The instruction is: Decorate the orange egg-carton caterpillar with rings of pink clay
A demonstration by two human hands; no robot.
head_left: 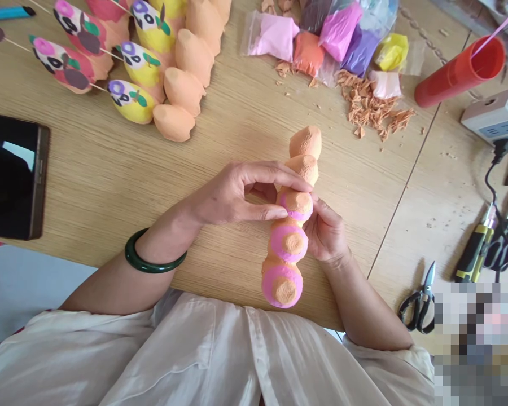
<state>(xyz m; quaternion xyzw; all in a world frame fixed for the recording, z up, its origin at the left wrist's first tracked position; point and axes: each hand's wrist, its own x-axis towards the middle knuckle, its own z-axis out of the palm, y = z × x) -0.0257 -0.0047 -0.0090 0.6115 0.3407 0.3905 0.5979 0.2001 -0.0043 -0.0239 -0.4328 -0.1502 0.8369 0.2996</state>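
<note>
A column of orange, textured cone-shaped pieces (288,239) lies on the wooden table (110,169), pointing away from me. The nearest several pieces carry pink rings around orange tips, and the far pieces (305,144) are plain orange. My left hand (232,194), with a dark green bangle (154,254) on its wrist, reaches over the column, its thumb and fingertips pressing the pink-ringed piece (295,204). My right hand (324,231) grips that same piece from the right side.
Painted yellow and red figures on sticks (133,101) lie beside a row of orange cones (173,121) at the back. Bags of coloured clay (338,31), orange shavings (364,104), a red tube (461,73), a power strip (497,115), scissors (419,301) and a dark tablet (12,175) surround them.
</note>
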